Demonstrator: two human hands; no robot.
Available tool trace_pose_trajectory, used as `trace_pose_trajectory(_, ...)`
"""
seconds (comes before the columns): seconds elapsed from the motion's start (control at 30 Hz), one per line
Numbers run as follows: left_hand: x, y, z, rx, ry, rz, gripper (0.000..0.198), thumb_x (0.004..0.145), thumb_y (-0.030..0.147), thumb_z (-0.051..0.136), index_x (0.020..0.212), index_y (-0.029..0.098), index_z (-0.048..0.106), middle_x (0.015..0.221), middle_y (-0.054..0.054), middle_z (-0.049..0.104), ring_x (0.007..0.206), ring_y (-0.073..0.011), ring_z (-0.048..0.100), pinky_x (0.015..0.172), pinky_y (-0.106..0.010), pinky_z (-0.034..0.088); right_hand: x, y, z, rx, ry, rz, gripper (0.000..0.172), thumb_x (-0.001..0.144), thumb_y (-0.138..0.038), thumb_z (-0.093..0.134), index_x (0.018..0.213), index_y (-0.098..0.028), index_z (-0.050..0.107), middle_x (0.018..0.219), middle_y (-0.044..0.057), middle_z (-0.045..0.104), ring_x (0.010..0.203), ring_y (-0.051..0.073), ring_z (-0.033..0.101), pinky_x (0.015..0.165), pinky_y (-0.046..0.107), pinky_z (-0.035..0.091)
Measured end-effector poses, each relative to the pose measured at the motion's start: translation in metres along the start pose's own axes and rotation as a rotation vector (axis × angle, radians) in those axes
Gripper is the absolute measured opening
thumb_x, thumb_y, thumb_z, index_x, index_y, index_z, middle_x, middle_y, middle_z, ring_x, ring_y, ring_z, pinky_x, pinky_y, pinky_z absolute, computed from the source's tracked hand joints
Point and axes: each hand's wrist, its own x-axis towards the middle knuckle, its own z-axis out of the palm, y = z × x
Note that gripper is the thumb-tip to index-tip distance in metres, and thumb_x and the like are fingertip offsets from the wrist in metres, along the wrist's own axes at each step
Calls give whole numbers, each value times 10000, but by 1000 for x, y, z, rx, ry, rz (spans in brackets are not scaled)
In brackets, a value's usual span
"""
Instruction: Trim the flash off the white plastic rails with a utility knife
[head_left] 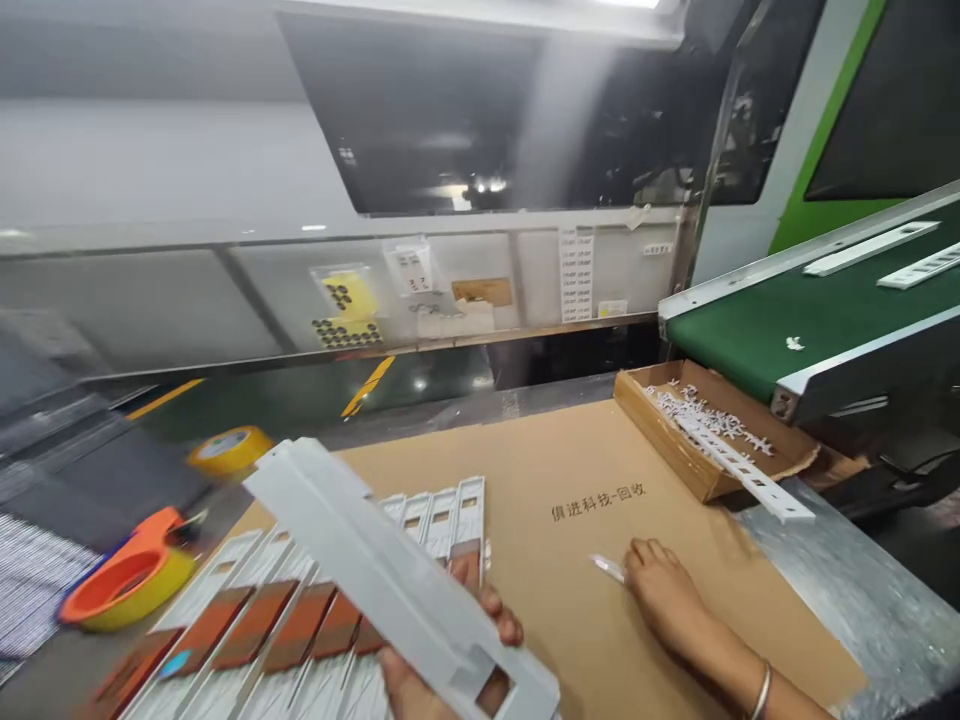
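A long white plastic strip (390,560) with a square cutout near its lower end slants across the front of the view. My left hand (442,640) is closed round its lower half, thumb below and fingers at the far edge. My right hand (664,590) is down at the cardboard sheet (525,460), its fingers curled. From it pokes a thin, pale, pointed piece (606,568), whose kind I cannot make out. Behind the held strip lie several similar white strips (469,510) in a row, with reddish-brown bands (300,625) across them.
At left are a yellow tape roll (232,450) and an orange tape dispenser (124,575). A cardboard box (667,440) of small white scraps, with a slotted strip (750,480) over its edge, stands under the green conveyor (750,335). More white strips (870,248) lie on the belt.
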Motion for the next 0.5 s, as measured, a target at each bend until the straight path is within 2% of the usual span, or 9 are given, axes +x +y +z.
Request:
trace_pose_trajectory(0.1, 2, 7, 0, -133, 29, 19, 512, 848, 602, 372, 944, 231, 711, 630, -36, 558, 507, -135, 507, 495, -260, 466, -15, 9, 20, -6, 22, -5, 312, 807, 39, 365, 878, -102, 633, 913, 188, 651, 873, 317, 596, 760, 437, 474)
trace_pose_trajectory(0.17, 2, 10, -2, -179, 41, 23, 543, 910, 522, 266, 940, 221, 717, 598, -37, 532, 474, -123, 481, 466, -243, 450, -22, 12, 26, 11, 60, -14, 301, 843, 7, 339, 867, -115, 614, 897, 179, 636, 854, 316, 582, 749, 448, 469)
trace_pose_trajectory(0.27, 1, 12, -8, -259, 27, 33, 572, 937, 490, 215, 967, 221, 719, 575, -24, 508, 447, -108, 470, 438, -224, 438, -34, 8, 25, 75, 132, -36, 273, 908, -71, 314, 909, -122, 583, 866, 161, 623, 828, 294, 582, 745, 435, 478)
trace_pose_trajectory(0.33, 2, 12, -14, -318, -43, 47, 604, 951, 476, 173, 995, 209, 713, 578, -19, 503, 442, -98, 476, 435, -214, 441, -45, -5, 16, 140, 181, -69, 268, 962, -150, 296, 1039, -115, 550, 918, 147, 624, 865, 256, 595, 776, 384, 495)
trace_pose_trajectory(0.43, 4, 11, -25, -406, -248, 64, 566, 966, 458, 199, 1069, 183, 684, 626, -15, 529, 477, -83, 517, 471, -195, 467, -66, -36, -10, 380, 191, -169, 301, 1010, -246, 306, 1264, -167, 446, 1070, 104, 618, 1002, 184, 599, 853, 271, 489)
trace_pose_trajectory(0.5, 6, 8, -30, -450, -397, 69, 459, 967, 428, 302, 1125, 179, 654, 675, -9, 557, 524, -74, 554, 513, -180, 484, -79, -60, -30, 615, 111, -227, 234, 1014, -283, 354, 1198, -243, 494, 1004, 41, 633, 957, 150, 621, 814, 211, 489)
